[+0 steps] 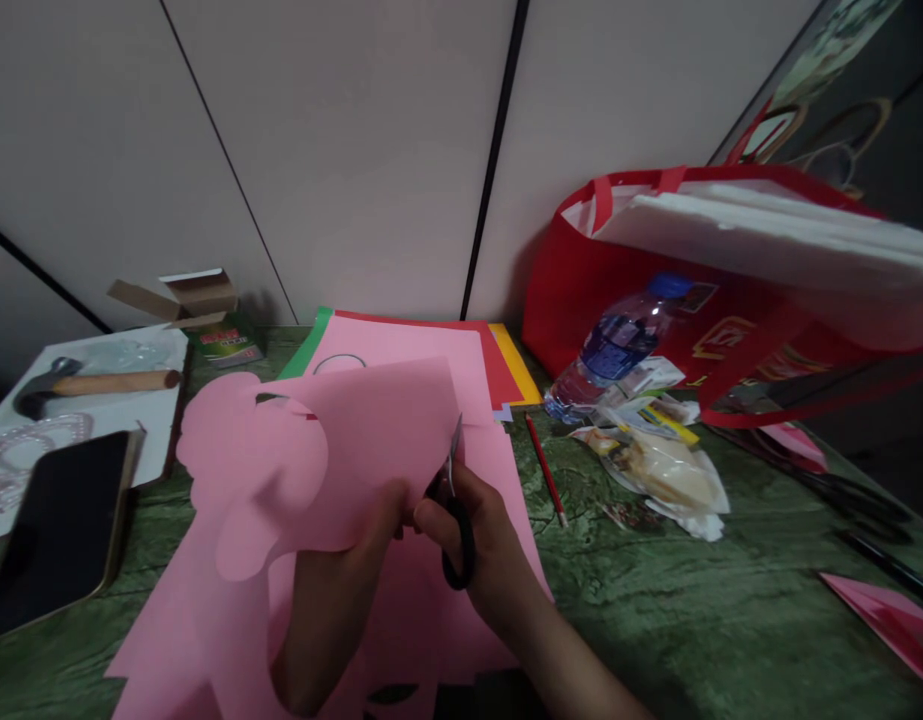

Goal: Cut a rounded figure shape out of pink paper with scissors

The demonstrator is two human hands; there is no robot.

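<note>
My left hand [348, 580] grips a sheet of pink paper [386, 420] from below, its thumb showing at the lower edge. Part of that sheet is cut into rounded, wavy outlines that curl toward the left. In my right hand [480, 530] is a pair of scissors [461, 535] with black handles. The blades point up and away, lying at the sheet's right edge. Both hands are close together, fingertips nearly meeting. Beneath them lie more pink sheets [498, 600], and behind is a stack with red paper [506, 365], yellow and green edges.
At left are a phone [60, 530], a hammer [116, 382] and an open small box [225, 335]. To the right lie a red pencil [546, 470], a water bottle [611, 350], plastic packaging [667, 470] and a red bag [558, 290] holding white boards. A wall panel [356, 150] stands behind.
</note>
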